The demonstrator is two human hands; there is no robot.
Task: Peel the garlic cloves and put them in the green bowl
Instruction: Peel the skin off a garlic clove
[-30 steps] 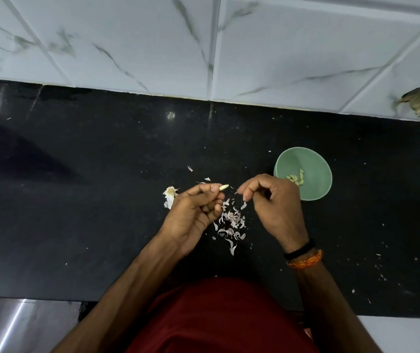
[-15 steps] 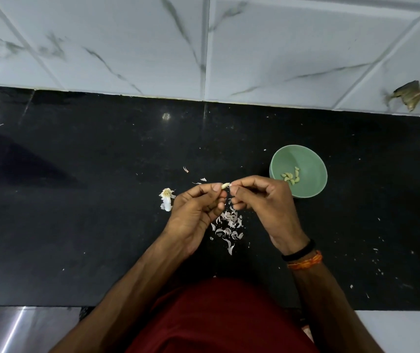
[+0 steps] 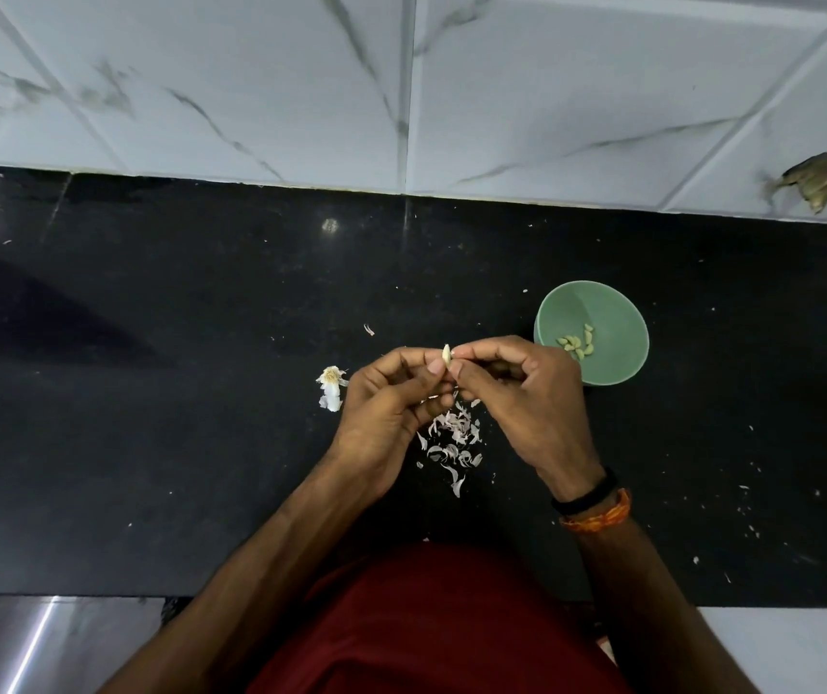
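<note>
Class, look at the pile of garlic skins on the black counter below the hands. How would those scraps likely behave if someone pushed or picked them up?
The garlic skins look thin and curled, so they are probably very light and floppy. Lying loose and scattered on the counter, they would likely slide or flutter apart rather than move together. They are probably hard to pinch singly.

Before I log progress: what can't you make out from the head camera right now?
- Garlic clove: mostly covered by the fingertips of the left hand and right hand; remaining skin unclear.
- Peeled cloves in green bowl: too small to count.
- Right palm contents: hidden by curled fingers.
</note>
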